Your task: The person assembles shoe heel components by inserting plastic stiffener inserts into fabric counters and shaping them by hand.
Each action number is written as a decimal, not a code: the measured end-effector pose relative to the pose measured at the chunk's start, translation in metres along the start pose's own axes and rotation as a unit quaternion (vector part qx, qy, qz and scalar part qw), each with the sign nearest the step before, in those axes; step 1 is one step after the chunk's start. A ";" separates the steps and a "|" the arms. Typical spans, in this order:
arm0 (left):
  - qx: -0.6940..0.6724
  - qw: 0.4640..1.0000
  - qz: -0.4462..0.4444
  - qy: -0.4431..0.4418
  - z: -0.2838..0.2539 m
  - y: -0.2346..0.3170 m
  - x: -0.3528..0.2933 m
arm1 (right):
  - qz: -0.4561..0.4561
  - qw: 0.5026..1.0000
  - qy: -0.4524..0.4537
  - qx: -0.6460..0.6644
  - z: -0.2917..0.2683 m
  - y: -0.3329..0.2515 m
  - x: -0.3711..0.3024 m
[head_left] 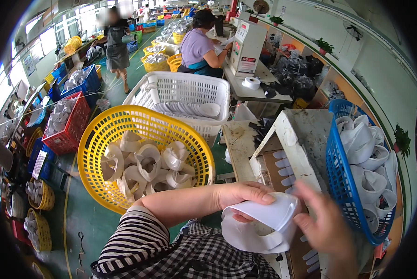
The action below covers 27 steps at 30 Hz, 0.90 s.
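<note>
My left hand [245,195] is closed on a white shoe upper [257,237], thumb on top and fingers inside its loop. The upper is curved round into a ring, with a smooth flap lying across it. At its right edge is my right hand [327,228], blurred, with thumb and fingers apart; whether the thumb touches the upper I cannot tell. Below and beyond the upper, several white tongue-shaped pieces [285,172] lie in a row on brown cardboard [273,179].
A yellow basket [94,172] of curled white uppers stands left, a white crate [143,88] of stacked white pieces behind it. A blue basket [336,162] of uppers leans at right, beside a worn bench [306,125]. A seated co-worker [201,46] works ahead; another person [117,46] stands in the aisle.
</note>
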State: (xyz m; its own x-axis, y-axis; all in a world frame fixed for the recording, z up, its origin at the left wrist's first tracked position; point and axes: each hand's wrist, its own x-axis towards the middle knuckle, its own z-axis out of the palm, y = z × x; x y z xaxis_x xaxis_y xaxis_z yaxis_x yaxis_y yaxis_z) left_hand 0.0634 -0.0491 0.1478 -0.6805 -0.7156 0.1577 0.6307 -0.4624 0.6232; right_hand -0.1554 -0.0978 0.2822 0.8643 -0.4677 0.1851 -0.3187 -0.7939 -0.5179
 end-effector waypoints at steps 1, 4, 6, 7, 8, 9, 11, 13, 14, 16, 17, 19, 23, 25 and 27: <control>-0.001 1.000 0.009 0.012 -0.012 -0.004 -0.006 | 0.030 0.996 -0.040 0.079 0.021 0.009 -0.008; 0.304 0.929 0.066 0.201 -0.038 -0.011 0.004 | 0.183 0.921 0.028 0.342 0.083 0.062 -0.037; 0.535 0.732 0.188 0.378 -0.057 -0.038 0.009 | 0.181 0.906 0.162 0.346 0.133 0.086 -0.050; 0.643 0.581 0.248 0.433 -0.064 -0.052 0.008 | 0.186 0.898 0.211 0.337 0.154 0.092 -0.056; 0.525 0.712 0.162 0.438 -0.056 -0.060 0.008 | 0.199 0.900 0.244 0.302 0.166 0.085 -0.056; 0.449 0.779 0.120 0.421 -0.051 -0.073 0.008 | 0.213 0.894 0.248 0.307 0.183 0.092 -0.062; 0.349 0.842 0.005 0.411 -0.035 -0.095 0.013 | 0.187 0.911 0.272 0.249 0.216 0.115 -0.078; 0.254 0.862 0.032 0.437 -0.038 -0.111 0.010 | 0.150 0.935 0.249 0.205 0.216 0.113 -0.082; 0.161 0.876 0.058 0.452 -0.041 -0.118 0.010 | 0.114 0.953 0.233 0.155 0.216 0.113 -0.084; 0.101 0.891 0.035 0.441 -0.041 -0.137 0.011 | 0.125 0.951 0.240 0.150 0.227 0.122 -0.094; 0.043 0.903 0.015 0.427 -0.040 -0.143 0.010 | 0.134 0.948 0.250 0.144 0.232 0.125 -0.099; 0.004 0.907 -0.006 0.421 -0.031 -0.144 0.008 | 0.141 0.946 0.253 0.144 0.236 0.125 -0.105; 0.131 0.891 -0.004 0.434 -0.036 -0.164 0.011 | 0.158 0.950 0.256 0.084 0.230 0.122 -0.114; 0.191 0.889 -0.009 0.415 -0.029 -0.168 0.016 | 0.186 0.943 0.265 0.071 0.224 0.121 -0.121; 0.206 0.858 -0.021 0.471 -0.024 -0.160 0.014 | 0.207 0.961 0.170 0.068 0.223 0.125 -0.125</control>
State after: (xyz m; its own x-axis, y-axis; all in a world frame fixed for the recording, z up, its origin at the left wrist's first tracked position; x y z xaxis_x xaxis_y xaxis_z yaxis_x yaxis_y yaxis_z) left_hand -0.0377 0.0028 0.0324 0.0253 -0.8978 -0.4397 0.2960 -0.4134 0.8611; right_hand -0.2168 -0.0515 0.0081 0.4897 -0.8508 0.1907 -0.5333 -0.4653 -0.7065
